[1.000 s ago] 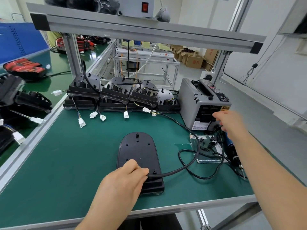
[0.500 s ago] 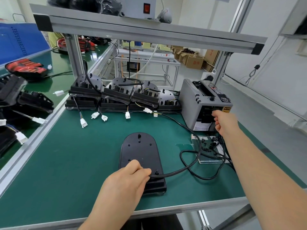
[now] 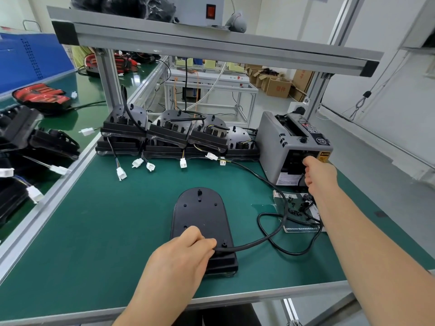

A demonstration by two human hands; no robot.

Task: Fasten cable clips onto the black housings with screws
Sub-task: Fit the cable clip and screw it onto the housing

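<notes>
Near the tabletop's [image 3: 94, 231] front edge, the cable [image 3: 247, 246] was pinched against the black housing [image 3: 202, 214] by the left hand [image 3: 181, 255], likely for clipping; whether the right hand [image 3: 318, 175] gripped anything could not be told.

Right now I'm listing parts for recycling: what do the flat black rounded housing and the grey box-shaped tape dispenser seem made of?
The flat black rounded housing: likely moulded plastic, matte, with moulded-in holes and pegs. The grey box-shaped tape dispenser: painted metal or plastic, satin sheen; cannot tell which.
</notes>
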